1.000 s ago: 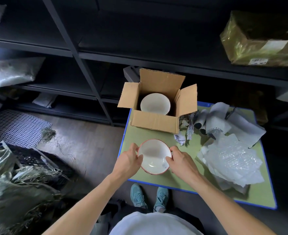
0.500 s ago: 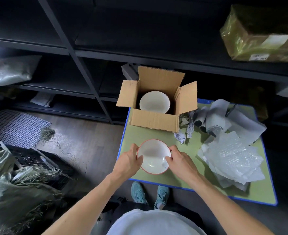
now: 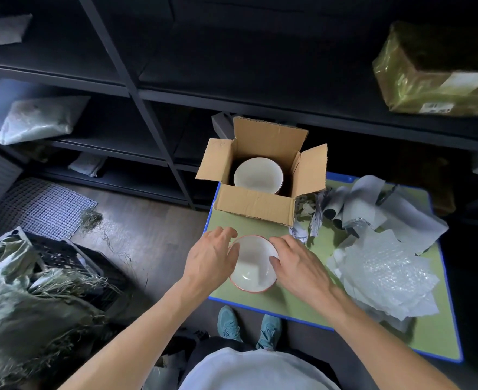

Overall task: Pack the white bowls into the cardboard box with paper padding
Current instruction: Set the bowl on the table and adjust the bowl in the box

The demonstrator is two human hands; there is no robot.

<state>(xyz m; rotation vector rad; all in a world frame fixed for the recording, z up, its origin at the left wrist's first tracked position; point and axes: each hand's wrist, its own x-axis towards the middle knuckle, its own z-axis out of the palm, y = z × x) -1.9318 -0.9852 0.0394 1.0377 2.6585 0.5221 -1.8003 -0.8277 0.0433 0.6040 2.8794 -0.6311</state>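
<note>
Gripping the white bowl (image 3: 253,266) between them, my left hand (image 3: 211,260) and right hand (image 3: 298,267) each curl round its rim. Beyond both hands stands the cardboard box (image 3: 256,205) holding a second bowl (image 3: 257,174); paper padding (image 3: 370,204) lies right of my right hand.

Dimly lit, with black metal shelving (image 3: 153,114) across the far side. Dark wood floor (image 3: 159,220) below, with a white mesh mat (image 3: 41,209) at far left and a black crate (image 3: 63,257) of dried grass near left. Green table (image 3: 440,342) with blue edge at right. Plastic-wrapped parcel (image 3: 440,71) on shelf, far right
</note>
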